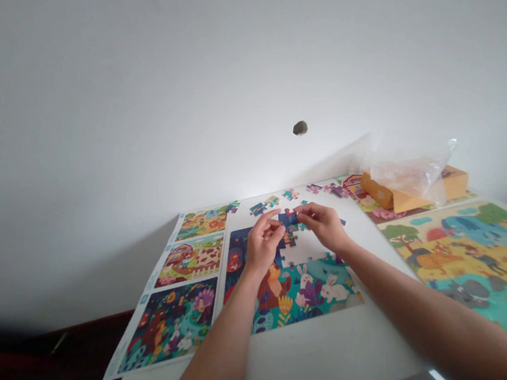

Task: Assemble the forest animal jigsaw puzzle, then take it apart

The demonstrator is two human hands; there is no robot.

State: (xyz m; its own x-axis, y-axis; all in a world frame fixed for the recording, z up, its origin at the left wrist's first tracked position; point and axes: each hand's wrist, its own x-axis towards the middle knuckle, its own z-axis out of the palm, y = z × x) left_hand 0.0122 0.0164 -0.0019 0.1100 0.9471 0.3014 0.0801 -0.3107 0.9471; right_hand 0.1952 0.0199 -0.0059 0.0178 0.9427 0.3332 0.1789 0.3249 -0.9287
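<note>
A dark blue jigsaw puzzle piece (288, 218) with a reddish patch is held between my two hands, above the top part of a partly assembled puzzle (314, 288). My left hand (265, 239) pinches its left side with thumb and fingers. On its right side, my right hand (323, 221) grips it with closed fingertips. The assembled part shows rabbits, a brown animal and plants, with a white gap at its upper right. Some of its left side is hidden behind my left hand and forearm.
Several loose puzzle pieces (290, 194) lie along the table's far edge. A printed sheet (188, 265) with three pictures is on the left. To the right are a finished safari puzzle (481, 265), a yellow box (405, 197) and a clear plastic bag (414, 170). A wall stands behind.
</note>
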